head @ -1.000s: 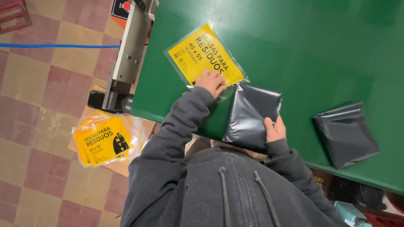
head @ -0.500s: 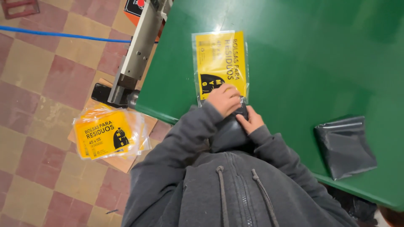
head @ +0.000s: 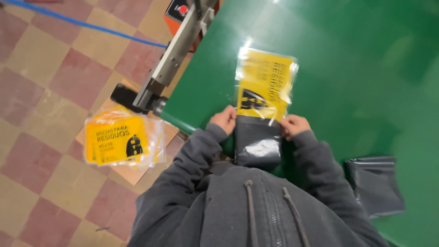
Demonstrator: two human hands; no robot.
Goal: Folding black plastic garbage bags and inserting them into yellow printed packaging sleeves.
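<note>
A clear sleeve with a yellow printed card [head: 265,84] lies on the green table [head: 347,68] in front of me. A folded stack of dark grey bags [head: 257,142] pokes halfway into the sleeve's near, open end. My left hand [head: 224,120] grips the left side of the sleeve mouth and the stack. On the right side, my right hand [head: 294,126] pinches the same edge. Both grey sleeves of my hooded top frame the stack.
A second folded dark grey bag bundle [head: 377,183] lies on the table at the right. On the tiled floor to the left, a pile of filled yellow packets [head: 121,139] rests on cardboard. A metal sealing machine [head: 176,50] with an orange box and a blue cable [head: 87,27] stands beside the table's left edge.
Both hands have come together at the sleeve's open end, and the dark bag stack has slid partway into the yellow packet. The view shifted, so the spare bundle now sits lower right.
</note>
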